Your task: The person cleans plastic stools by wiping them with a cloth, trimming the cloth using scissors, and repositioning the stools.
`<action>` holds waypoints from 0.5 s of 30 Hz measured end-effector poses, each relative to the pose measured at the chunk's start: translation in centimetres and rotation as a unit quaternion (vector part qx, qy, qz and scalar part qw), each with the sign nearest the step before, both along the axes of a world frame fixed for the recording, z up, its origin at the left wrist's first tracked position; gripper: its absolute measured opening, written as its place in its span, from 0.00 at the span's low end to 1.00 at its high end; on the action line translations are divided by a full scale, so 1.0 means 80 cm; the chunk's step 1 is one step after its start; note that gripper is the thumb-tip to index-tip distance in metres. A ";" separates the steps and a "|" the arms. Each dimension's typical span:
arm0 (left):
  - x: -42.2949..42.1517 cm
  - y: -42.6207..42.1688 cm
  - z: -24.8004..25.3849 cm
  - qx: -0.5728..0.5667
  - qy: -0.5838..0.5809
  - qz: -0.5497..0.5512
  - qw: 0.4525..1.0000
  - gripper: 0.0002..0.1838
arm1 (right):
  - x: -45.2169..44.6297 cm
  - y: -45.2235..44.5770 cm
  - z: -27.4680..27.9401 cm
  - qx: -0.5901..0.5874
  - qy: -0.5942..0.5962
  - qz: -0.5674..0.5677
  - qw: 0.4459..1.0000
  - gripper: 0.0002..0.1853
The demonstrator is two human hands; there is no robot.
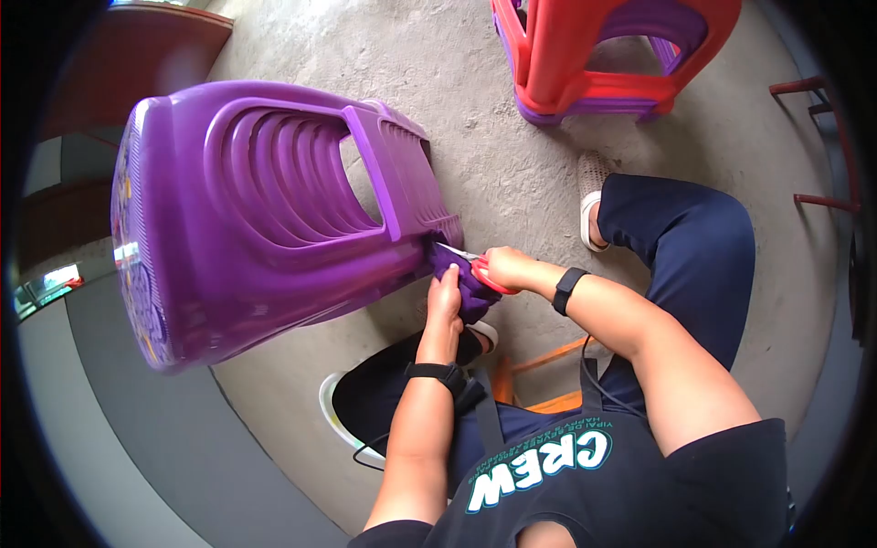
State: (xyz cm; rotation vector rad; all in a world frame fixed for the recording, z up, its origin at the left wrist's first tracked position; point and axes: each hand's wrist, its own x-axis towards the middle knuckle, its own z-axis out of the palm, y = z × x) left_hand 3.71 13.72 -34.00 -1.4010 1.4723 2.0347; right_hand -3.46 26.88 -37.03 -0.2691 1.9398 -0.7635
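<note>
My left hand [445,297] is closed on a bunched dark purple cloth [475,300]. Scissors with red handles [491,279] are in my right hand [510,268], their metal blades pointing left at the upper edge of the cloth. Whether the blades are cutting into it is too small to tell. Just left of both hands stands a large stack of purple plastic stools [196,219], its leg ends close to the cloth and its patterned seat at the far left. The cloth partly covers the near leg end.
Red and purple stools [594,82] stand at the top on the concrete floor [475,173]. An orange wooden seat frame [553,402] shows below my hands. Dark red metal legs [822,198] are at the right edge. A grey wall [155,393] runs along the lower left.
</note>
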 end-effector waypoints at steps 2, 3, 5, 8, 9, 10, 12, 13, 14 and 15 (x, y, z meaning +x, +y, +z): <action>0.005 0.000 -0.007 -0.005 -0.040 -0.033 0.999 0.19 | -0.004 0.012 -0.017 0.003 0.005 0.006 1.000 0.28; 0.005 0.000 -0.005 0.012 -0.043 -0.048 0.998 0.19 | -0.006 0.024 -0.024 0.007 0.009 0.009 1.000 0.29; 0.003 -0.004 0.000 0.048 -0.047 -0.078 0.995 0.19 | -0.011 0.053 0.002 0.022 0.013 -0.011 1.000 0.34; 0.010 -0.004 0.006 0.004 0.007 -0.074 0.997 0.18 | -0.025 0.064 0.049 -0.001 -0.044 0.001 0.999 0.37; 0.014 -0.008 0.008 0.000 0.026 -0.070 0.997 0.17 | -0.037 0.069 0.043 -0.013 -0.079 0.050 0.996 0.37; 0.018 -0.009 0.020 -0.015 0.045 -0.051 0.998 0.18 | -0.054 0.077 0.047 -0.027 -0.112 0.097 0.989 0.37; 0.031 -0.024 0.031 -0.031 0.045 0.006 0.999 0.19 | -0.092 0.109 0.062 -0.043 -0.069 0.151 0.985 0.34; 0.038 -0.033 0.032 -0.036 0.046 0.034 0.998 0.19 | -0.113 0.123 0.056 -0.013 -0.083 0.121 0.989 0.34; 0.049 -0.046 0.027 -0.027 0.054 0.085 0.995 0.20 | -0.132 0.136 0.052 0.003 -0.081 0.066 0.995 0.31; 0.057 -0.053 0.034 -0.023 0.079 0.111 0.990 0.20 | -0.148 0.146 0.047 -0.009 -0.103 0.014 0.995 0.29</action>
